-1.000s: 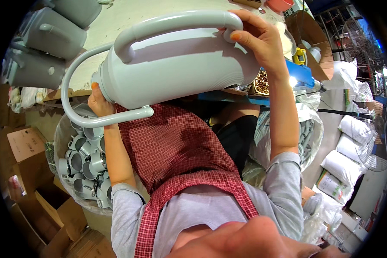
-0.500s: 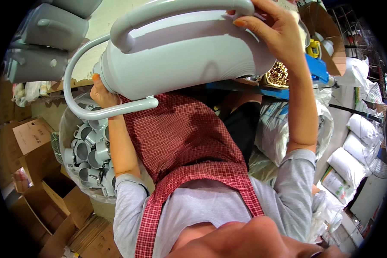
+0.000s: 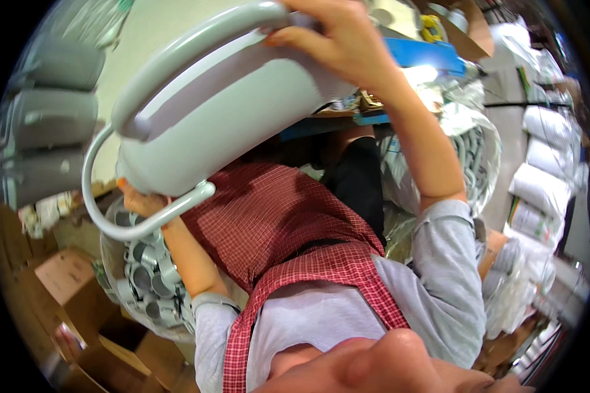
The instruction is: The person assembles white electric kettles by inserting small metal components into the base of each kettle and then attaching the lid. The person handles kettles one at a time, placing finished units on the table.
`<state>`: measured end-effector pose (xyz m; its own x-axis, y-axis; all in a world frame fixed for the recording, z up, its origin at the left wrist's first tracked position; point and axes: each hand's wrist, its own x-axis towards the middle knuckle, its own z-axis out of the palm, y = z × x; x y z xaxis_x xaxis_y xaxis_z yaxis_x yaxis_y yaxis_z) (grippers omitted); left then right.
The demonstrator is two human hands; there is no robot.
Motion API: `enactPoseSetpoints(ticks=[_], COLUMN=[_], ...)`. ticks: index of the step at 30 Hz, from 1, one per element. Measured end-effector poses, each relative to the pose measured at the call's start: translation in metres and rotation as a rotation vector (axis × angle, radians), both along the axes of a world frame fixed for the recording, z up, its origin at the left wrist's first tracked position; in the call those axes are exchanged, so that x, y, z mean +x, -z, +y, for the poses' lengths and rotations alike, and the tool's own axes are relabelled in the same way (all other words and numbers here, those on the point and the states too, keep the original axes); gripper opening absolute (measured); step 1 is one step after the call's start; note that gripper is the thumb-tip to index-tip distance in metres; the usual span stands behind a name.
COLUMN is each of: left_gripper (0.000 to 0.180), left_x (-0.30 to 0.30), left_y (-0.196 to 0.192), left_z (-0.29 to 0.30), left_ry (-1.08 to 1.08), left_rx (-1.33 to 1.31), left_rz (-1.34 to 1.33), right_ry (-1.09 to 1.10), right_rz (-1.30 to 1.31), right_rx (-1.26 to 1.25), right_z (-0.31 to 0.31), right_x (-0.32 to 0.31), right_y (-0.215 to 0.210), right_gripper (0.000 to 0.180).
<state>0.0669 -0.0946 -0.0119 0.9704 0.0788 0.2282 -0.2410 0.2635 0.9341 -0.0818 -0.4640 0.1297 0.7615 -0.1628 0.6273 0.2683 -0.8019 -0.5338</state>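
Note:
A large pale grey thermos jug (image 3: 242, 118) lies tilted across my front, its right end higher than its left. Along its upper side runs a thick side handle (image 3: 190, 56), and a thin curved carrying handle (image 3: 88, 177) loops round its left end. My left hand (image 3: 143, 200) is closed on that left end, beneath the loop; its fingers are partly hidden by the jug. At the right end my right hand (image 3: 334, 42) grips the jug near the top of the side handle, thumb toward me, the other fingers out of sight.
Several similar grey jugs (image 3: 52, 121) stand at the far left on a pale worktop (image 3: 157, 33). A bag of small grey cup-like parts (image 3: 151, 278) sits below my left arm. Cardboard boxes (image 3: 65, 275) lie at left; a bag of grey handles (image 3: 469, 157) and white packs (image 3: 537, 183) are at right.
The jug has moved left and tilted, its left end dropping, with both hands still on it. My view has turned, so the bench and bags appear shifted.

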Motion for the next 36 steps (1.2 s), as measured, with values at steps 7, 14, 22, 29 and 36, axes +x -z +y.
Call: enactPoseSetpoints(ticks=[7,14,22,29,36], left_gripper=[0.037,0.055,0.057,0.060,0.057], left_x=[0.000,-0.044,-0.043,-0.033,-0.065], left_y=[0.007,-0.041,-0.042,-0.054,-0.088], left_z=[0.004,-0.035,-0.036,-0.014,-0.007], left_ry=[-0.161,-0.080,-0.100,-0.198,-0.271], left_rx=[0.148,0.263,0.303,0.290,0.101], left_rz=[0.125,-0.244,-0.254,-0.281,-0.071], right_ry=[0.105,0.192,0.992,1.570,1.483], right_rz=[-0.054,-0.160,-0.494,0.848,1.047], right_rx=[-0.063,0.057,0.624,0.109,0.480], right_z=[0.011,0.012,0.023,0.124,0.084], right_x=[-0.003,-0.017,-0.402,-0.613,-0.618], right_y=[0.009,0.032,0.142,0.286,0.225], right_gripper=[0.032,0.037,0.020,0.065,0.069])
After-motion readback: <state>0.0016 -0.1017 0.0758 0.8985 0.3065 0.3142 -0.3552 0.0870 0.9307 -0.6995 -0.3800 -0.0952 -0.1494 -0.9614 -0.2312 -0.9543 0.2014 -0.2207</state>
